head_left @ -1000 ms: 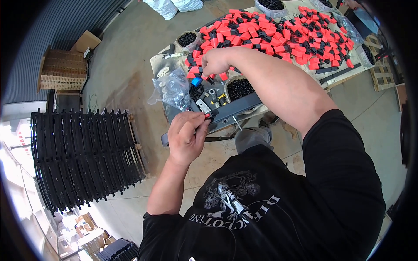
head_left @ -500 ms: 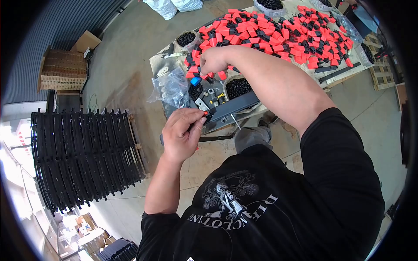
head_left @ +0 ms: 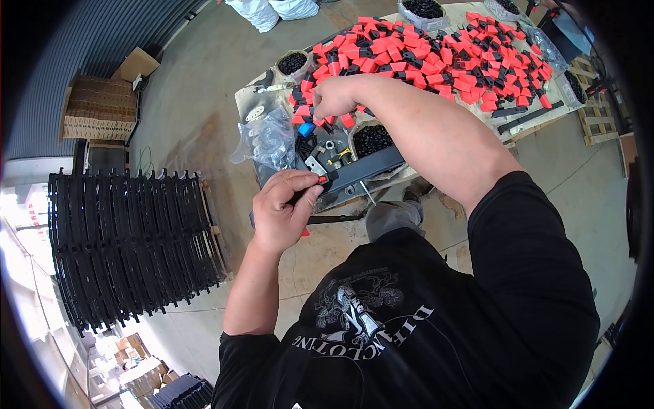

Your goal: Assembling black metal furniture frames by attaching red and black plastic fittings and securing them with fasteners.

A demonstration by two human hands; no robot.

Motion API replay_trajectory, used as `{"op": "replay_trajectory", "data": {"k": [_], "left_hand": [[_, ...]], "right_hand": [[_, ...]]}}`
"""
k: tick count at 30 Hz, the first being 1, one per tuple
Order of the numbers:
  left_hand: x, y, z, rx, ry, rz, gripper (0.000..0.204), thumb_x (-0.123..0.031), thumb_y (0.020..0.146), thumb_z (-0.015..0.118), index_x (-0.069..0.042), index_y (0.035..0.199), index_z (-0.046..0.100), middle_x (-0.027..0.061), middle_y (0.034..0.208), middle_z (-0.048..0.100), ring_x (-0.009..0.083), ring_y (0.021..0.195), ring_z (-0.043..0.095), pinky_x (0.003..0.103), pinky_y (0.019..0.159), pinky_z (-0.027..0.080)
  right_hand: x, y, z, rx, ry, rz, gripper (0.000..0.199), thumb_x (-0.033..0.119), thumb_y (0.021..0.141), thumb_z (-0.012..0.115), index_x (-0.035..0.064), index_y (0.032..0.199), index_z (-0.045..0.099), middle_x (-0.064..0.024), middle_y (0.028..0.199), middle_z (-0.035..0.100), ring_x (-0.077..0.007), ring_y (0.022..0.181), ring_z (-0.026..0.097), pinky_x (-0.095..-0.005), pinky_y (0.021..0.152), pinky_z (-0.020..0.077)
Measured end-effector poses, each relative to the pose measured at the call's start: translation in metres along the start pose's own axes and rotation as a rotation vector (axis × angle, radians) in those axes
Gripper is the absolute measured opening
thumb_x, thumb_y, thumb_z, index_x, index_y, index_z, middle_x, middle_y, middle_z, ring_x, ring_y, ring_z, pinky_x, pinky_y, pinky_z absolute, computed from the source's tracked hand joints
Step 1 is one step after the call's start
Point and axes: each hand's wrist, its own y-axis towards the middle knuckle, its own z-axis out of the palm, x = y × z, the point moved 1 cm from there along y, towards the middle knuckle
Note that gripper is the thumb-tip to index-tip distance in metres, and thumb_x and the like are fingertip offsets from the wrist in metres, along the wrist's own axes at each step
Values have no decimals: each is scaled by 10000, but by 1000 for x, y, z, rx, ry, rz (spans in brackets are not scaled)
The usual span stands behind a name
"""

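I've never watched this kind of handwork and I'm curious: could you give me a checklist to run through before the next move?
1. Left grip has the small red item at its fingertips: ok.
2. Right grip at the edge of the red and black pile: ok.
3. Right grip has hold of a piece: cannot tell, its fingertips are hard to make out.
4. Nearest tub of black parts stocked: ok.
5. Area beside the dark bar free of loose parts: not ok, small hardware lies there.
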Motion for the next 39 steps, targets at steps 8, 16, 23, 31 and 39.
{"op": "replay_trajectory", "data": {"k": [8, 16, 23, 31, 39], "left_hand": [[4, 15, -11, -95, -309, -183, 346, -76, 910, 723, 17, 1234, 642, 85, 1088, 676, 157, 990, 621, 313, 900, 509], [-50, 99, 25, 413, 122, 136, 382, -279, 803, 781, -7, 1053, 685, 208, 1022, 709, 366, 938, 693, 445, 844, 555], [-47, 89, 42, 656, 222, -117, 420, -415, 807, 722, -21, 946, 675, 214, 851, 702, 424, 847, 689, 522, 783, 549], [-47, 73, 39, 485, 94, -251, 592, -489, 725, 762, 13, 1014, 643, 213, 883, 708, 408, 872, 703, 496, 808, 550], [-38, 71, 39, 423, 26, -290, 587, -491, 743, 753, 15, 1018, 638, 204, 928, 707, 389, 914, 697, 488, 851, 541]], "right_hand": [[1, 1, -3, -55, 8, -43, 444, 345, 858, 751, 34, 1172, 709, -155, 1134, 731, -273, 1041, 694, -391, 891, 543], [-9, 14, -8, -138, -78, -65, 442, 387, 856, 746, 44, 1134, 732, -181, 1113, 738, -301, 1041, 703, -404, 917, 541], [-5, 5, -5, -72, -2, -157, 329, 330, 900, 708, 32, 1036, 732, -165, 983, 744, -248, 882, 700, -397, 825, 546], [6, -8, 2, -129, 303, -111, 325, 172, 878, 745, -32, 1118, 666, -68, 924, 663, -139, 824, 603, -306, 733, 506], [8, -4, 1, -84, 391, -38, 264, 132, 894, 702, -17, 1107, 656, -53, 924, 659, -131, 810, 598, -292, 729, 496]]}}
